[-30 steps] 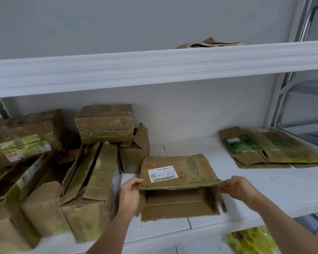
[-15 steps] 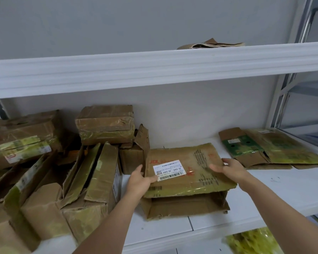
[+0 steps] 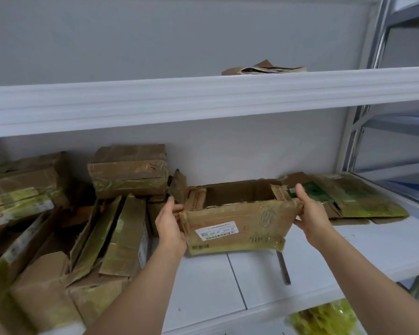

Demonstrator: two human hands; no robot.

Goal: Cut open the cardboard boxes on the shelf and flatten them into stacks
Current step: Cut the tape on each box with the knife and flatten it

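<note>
A worn brown cardboard box (image 3: 237, 228) with a white barcode label stands on the white shelf (image 3: 373, 243), its open top facing up and its inside empty. My left hand (image 3: 171, 223) grips its left end, thumb over the near corner. My right hand (image 3: 310, 213) holds its right end, fingers curled over the flap. A slim dark cutter (image 3: 284, 268) lies on the shelf just below the box's right corner. A stack of flattened boxes (image 3: 353, 199) lies to the right, behind my right hand.
Several taped boxes (image 3: 128, 170) are piled at the left, some leaning (image 3: 111, 240). More flattened cardboard (image 3: 264, 68) sits on the upper shelf. A grey metal upright (image 3: 351, 151) bounds the right side. Something yellow-green (image 3: 324, 317) shows below the shelf edge.
The box was turned over: its labelled face, earlier on top, now faces me and the opening faces up. Both hands shifted to its ends. The cutter beneath it came into view.
</note>
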